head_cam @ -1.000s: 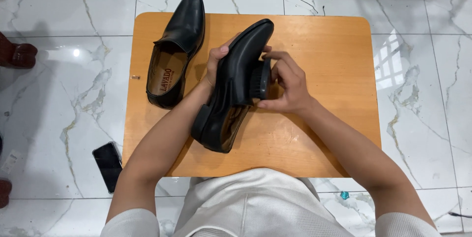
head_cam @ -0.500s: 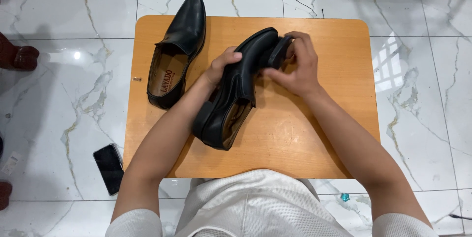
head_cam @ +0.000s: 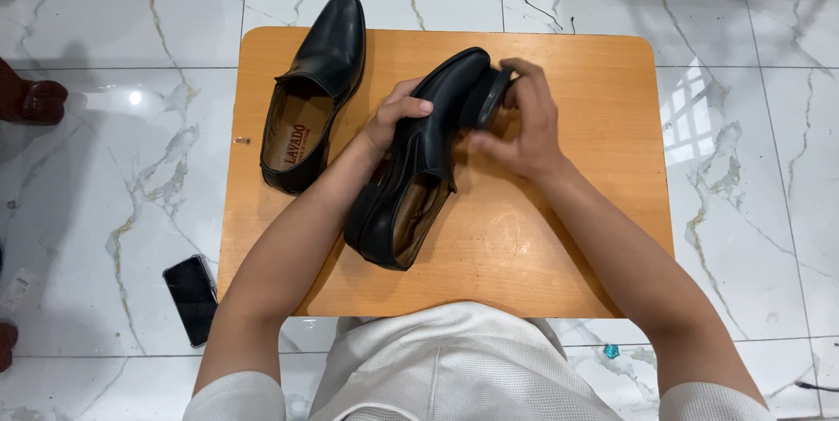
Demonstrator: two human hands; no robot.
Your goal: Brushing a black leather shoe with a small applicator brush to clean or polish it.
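Both forearms bare and reaching forward, left hand [head_cam: 395, 120] curled with thumb on top, gripping, right hand [head_cam: 523, 124] bent inward at the wrist, fingers cupped closed

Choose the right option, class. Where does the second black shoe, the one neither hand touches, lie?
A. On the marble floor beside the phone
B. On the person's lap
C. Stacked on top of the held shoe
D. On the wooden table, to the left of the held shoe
D: the second black shoe rests flat on the wooden table, left of the held shoe, untouched by either hand.
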